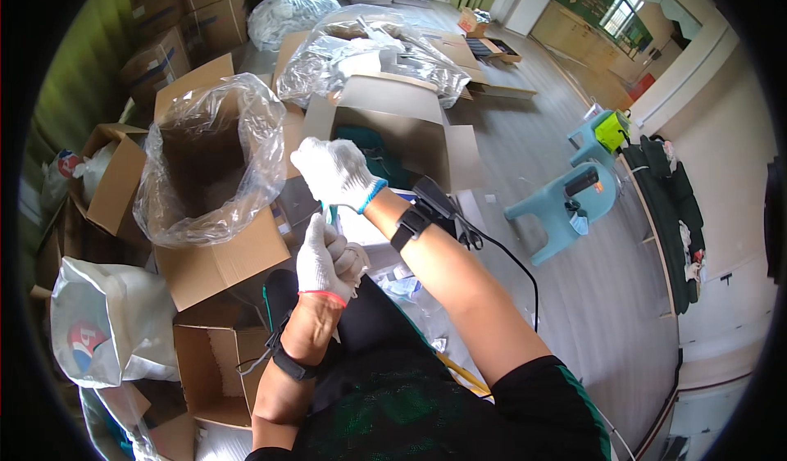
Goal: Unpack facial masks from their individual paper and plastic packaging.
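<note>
In a white knitted glove with a blue cuff, my right hand [334, 170] is closed, raised in front of an open cardboard box [392, 99]. Just below it my left hand [322, 260], in a white glove with a red cuff, is closed with the thumb uppermost. A small teal piece [329, 213] shows between the two hands; its kind is too small to tell, and the gloves hide most of it. Dark teal items [365, 145] lie inside the box behind my right hand. Beneath my hands is a white surface partly hidden by my arms.
To the left stands a carton lined with a clear plastic bag [275, 137]. A white sack [143, 322] and a small open carton [205, 371] are nearer. Light-blue plastic stools [545, 207] stand at right. A black cable [525, 268] hangs beside my right forearm.
</note>
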A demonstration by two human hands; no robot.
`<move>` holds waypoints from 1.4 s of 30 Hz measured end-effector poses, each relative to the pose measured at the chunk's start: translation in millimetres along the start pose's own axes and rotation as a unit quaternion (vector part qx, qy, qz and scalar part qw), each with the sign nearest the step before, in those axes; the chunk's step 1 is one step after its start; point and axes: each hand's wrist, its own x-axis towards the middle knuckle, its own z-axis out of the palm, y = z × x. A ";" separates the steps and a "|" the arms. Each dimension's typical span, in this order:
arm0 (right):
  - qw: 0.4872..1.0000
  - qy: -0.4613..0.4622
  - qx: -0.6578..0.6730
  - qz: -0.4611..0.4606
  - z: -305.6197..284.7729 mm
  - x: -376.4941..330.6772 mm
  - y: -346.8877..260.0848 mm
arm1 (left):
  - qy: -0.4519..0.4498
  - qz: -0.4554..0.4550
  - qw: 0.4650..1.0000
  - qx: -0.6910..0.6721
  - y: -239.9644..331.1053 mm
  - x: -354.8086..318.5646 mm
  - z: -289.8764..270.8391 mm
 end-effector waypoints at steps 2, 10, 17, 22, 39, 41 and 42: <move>0.999 -0.018 -0.043 0.026 0.0 0.7 4.1 | -0.003 -0.013 1.000 -0.024 -2.9 -6.5 1.2; 0.993 0.014 -0.091 0.071 26.7 -8.0 21.6 | 0.047 -0.059 0.996 -0.036 -6.0 -28.1 -6.9; 0.904 0.069 -0.151 0.393 15.4 -8.4 120.1 | 0.111 -0.034 0.992 0.058 -30.3 -74.2 -34.0; 0.647 0.272 0.594 0.393 -35.0 -27.5 171.0 | 0.092 0.038 0.991 -0.086 9.5 -34.1 -92.1; 0.967 -0.033 0.239 0.078 -64.8 -80.0 -26.3 | -0.101 0.155 0.969 0.166 -0.5 5.0 -48.8; 0.992 -0.116 0.056 0.003 -58.6 -88.9 -50.0 | -0.083 0.141 0.978 0.132 -2.1 11.1 -50.3; 0.980 -0.181 -0.075 -0.040 -56.2 -94.5 -61.0 | -0.059 0.148 0.980 0.120 -1.3 15.0 -52.5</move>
